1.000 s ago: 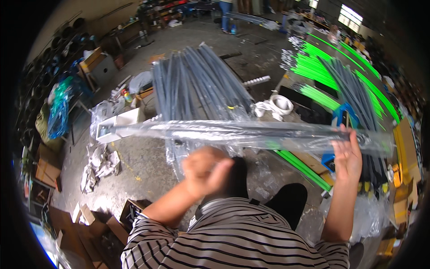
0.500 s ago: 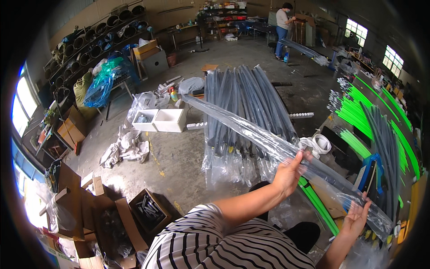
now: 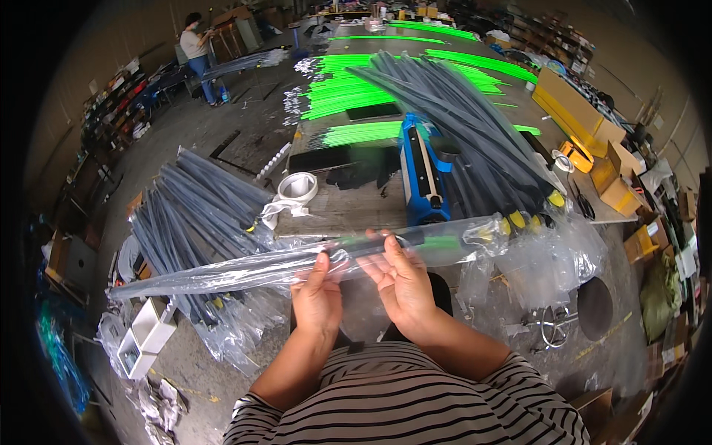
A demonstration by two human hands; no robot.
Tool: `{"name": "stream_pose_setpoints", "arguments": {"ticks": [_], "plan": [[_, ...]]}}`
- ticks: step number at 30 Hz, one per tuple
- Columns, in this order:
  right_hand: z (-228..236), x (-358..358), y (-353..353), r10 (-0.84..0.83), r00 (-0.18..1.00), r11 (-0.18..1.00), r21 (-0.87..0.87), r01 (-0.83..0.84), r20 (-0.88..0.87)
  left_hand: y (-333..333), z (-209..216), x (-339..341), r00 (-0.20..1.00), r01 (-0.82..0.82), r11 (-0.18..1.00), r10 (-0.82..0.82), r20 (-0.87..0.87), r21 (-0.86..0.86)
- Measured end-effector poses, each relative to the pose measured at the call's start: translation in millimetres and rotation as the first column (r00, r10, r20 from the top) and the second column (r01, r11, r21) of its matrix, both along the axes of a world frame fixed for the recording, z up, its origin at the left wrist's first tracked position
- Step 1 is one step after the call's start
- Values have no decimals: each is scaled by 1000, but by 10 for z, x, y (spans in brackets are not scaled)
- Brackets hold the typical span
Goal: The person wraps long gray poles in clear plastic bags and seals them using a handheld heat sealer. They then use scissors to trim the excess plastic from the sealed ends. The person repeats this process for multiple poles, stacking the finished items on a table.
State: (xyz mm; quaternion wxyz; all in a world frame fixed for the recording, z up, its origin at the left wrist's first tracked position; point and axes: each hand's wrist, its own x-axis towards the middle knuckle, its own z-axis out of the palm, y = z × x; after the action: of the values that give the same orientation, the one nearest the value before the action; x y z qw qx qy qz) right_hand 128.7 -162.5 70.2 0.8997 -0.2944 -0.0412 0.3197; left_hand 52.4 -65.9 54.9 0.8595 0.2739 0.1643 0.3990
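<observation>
A long clear plastic sleeve [image 3: 222, 273] with a dark rod inside stretches level across my front. My left hand [image 3: 319, 298] is closed on it, thumb on top and fingers underneath. Just to the right, my right hand [image 3: 403, 288] grips the same sleeve between thumb and fingers, close to the dark rod's end. Beyond that end the sleeve goes on as loose film, overlapping the wrapped rods on the table. Straight beyond my right hand stands a long blue device [image 3: 415, 174] with a dark strip along its top.
Dark wrapped rods [image 3: 482, 141] lie on the table at right, bright green rods [image 3: 341, 96] behind them. A white roll [image 3: 298, 187] sits at the table's left edge. More wrapped rods [image 3: 185, 215] and a white foam box [image 3: 144, 337] are at left. Another person [image 3: 195, 55] stands far left.
My view has swung right, to face the table. The sleeve has come round in front of me, nearly level, and my hands have moved closer together on it.
</observation>
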Motion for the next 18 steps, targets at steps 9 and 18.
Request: {"name": "stream_pose_setpoints", "arguments": {"ticks": [9, 18], "plan": [[-2, 972, -749, -162, 876, 827, -423, 372, 454, 458, 7, -83, 988, -57, 997, 64, -138, 52], [104, 1496, -685, -36, 610, 484, -521, 703, 791, 681, 1, 620, 995, 15, 1000, -17, -103, -18]]}}
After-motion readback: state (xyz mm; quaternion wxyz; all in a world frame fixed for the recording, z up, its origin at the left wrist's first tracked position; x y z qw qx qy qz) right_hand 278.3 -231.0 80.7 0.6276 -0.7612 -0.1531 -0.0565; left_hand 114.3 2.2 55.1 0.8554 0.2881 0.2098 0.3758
